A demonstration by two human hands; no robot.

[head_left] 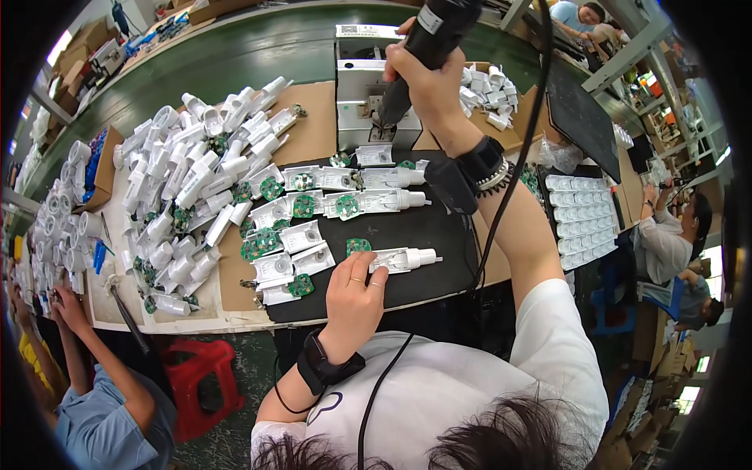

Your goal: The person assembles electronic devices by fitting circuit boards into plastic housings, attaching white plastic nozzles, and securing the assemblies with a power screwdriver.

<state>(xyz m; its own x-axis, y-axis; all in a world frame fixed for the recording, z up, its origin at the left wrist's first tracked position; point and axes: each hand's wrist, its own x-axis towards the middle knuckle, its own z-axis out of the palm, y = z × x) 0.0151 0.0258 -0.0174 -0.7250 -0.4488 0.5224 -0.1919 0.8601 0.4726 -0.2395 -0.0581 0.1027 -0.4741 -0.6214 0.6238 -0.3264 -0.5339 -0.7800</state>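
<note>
My right hand (pixel 431 82) is wrapped round a black electric screwdriver (pixel 433 35), reaching forward over the bench. The screwdriver's tip points down at the front of a white and black box-shaped device (pixel 356 110), probably a screw feeder; whether they touch I cannot tell. Near the bench's front edge, my left hand (pixel 354 298) grips the left end of a white plastic housing (pixel 406 259) that lies on the black mat (pixel 439 227). A green circuit board (pixel 358 246) shows beside its fingertips. Open housing halves (pixel 337 178) with boards lie in rows farther back on the mat.
A large heap of white housings (pixel 188 168) covers the bench to the left. Small white parts (pixel 489 94) fill a box behind my right arm. Stacked white pieces (pixel 580 215) stand at the right. A black cable (pixel 517 164) hangs alongside my forearm. A co-worker (pixel 117 407) sits at left.
</note>
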